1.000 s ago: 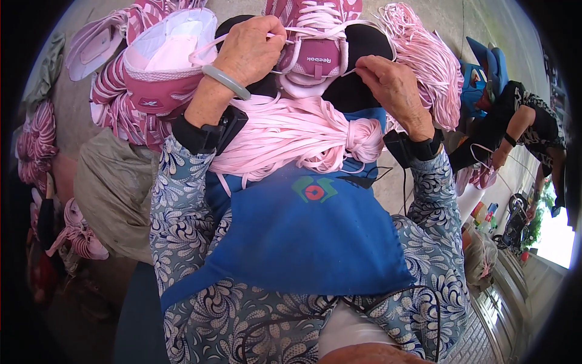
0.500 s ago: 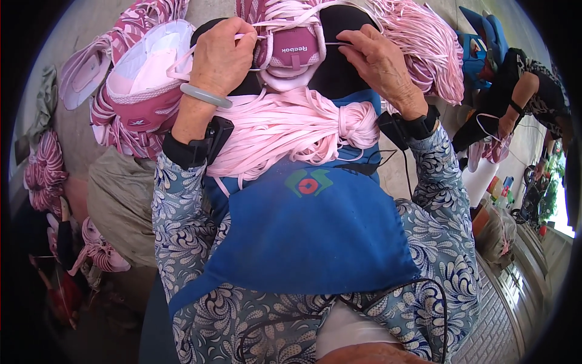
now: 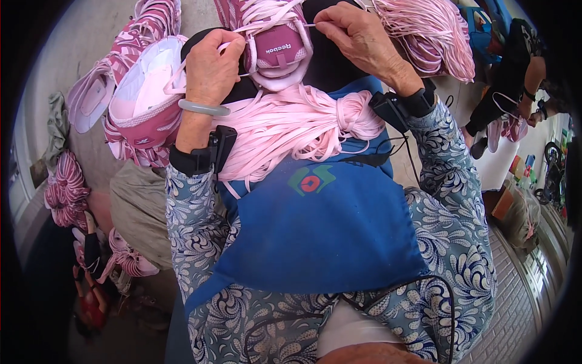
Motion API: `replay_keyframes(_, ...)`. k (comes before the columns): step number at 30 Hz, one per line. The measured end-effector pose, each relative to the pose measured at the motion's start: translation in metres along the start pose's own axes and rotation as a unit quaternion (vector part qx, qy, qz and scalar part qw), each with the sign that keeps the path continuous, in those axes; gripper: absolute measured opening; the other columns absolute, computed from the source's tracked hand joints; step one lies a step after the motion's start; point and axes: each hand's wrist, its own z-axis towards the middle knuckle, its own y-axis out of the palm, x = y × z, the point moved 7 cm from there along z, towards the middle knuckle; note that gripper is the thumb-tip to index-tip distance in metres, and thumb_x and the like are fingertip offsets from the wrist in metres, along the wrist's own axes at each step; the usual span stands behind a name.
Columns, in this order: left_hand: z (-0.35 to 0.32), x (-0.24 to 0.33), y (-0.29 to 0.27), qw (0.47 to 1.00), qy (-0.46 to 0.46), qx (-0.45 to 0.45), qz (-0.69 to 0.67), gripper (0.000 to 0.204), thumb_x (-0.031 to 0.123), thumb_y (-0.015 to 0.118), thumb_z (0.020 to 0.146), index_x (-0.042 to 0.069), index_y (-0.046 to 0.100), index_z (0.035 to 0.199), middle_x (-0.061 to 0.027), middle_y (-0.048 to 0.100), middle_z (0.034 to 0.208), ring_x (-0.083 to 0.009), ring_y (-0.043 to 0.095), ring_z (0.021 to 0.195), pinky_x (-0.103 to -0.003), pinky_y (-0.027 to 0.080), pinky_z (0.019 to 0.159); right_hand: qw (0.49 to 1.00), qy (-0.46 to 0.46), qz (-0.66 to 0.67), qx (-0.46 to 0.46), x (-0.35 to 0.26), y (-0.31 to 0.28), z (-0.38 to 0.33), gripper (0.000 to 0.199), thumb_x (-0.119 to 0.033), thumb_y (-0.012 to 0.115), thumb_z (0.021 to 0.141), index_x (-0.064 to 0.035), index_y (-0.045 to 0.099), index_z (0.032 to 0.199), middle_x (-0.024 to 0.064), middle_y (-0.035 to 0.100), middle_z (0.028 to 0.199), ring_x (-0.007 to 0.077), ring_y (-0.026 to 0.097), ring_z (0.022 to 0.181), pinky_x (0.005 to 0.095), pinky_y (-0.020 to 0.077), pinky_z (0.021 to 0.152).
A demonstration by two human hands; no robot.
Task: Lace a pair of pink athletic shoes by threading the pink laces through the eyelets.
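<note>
A pink and white sneaker (image 3: 280,51) rests between my knees, its tongue toward me and pale pink laces across its upper part. My left hand (image 3: 212,68) is closed in a pinch at the shoe's left side, with a pink shoelace running from its fingers. On the right, my right hand (image 3: 367,47) pinches a lace end that stretches to the shoe's right eyelet edge. A thick bundle of pale pink shoelaces (image 3: 291,133) lies across my lap on the blue apron (image 3: 309,236), just below the shoe.
Nested pink sneakers (image 3: 145,115) stand in a row at the left, beside a grey-green cloth (image 3: 142,212). Another heap of pink laces (image 3: 427,39) lies at the upper right. Other people work at both sides; one person's hand (image 3: 526,106) is near a pink shoe at the right.
My right hand has moved up and inward, nearer the shoe, still pinching the lace. The shoe has turned slightly and sits farther left. The whole view has tilted a little.
</note>
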Motion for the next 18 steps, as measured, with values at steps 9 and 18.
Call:
replay_keyframes(9, -0.021, 0.005, -0.008, 0.996, -0.008, 0.082, -0.026, 0.015, 0.017, 0.065, 0.086, 0.003, 0.066, 0.089, -0.0012, 0.061, 0.072, -0.0053, 0.053, 0.054, -0.018, 0.045, 0.045, 0.996, -0.060, 0.032, 0.061, 0.010, 0.006, -0.002, 0.013, -0.014, 0.058, 0.083, -0.0017, 0.059, 0.086, 0.0150, 0.055, 0.081, 0.0321, 0.057, 0.074, 0.0382, 0.0463, 0.062)
replay_keyframes(18, -0.035, 0.038, 0.004, 0.958, 0.180, 0.063, 0.215, 0.024, 0.013, 0.060, 0.086, -0.002, 0.058, 0.106, -0.0167, 0.056, 0.089, -0.0331, 0.057, 0.082, -0.039, 0.046, 0.072, 0.990, -0.104, -0.080, -0.046, 0.011, 0.027, 0.017, 0.015, -0.010, 0.051, 0.082, 0.0010, 0.054, 0.091, 0.0188, 0.057, 0.085, 0.0355, 0.060, 0.074, 0.0411, 0.0482, 0.060)
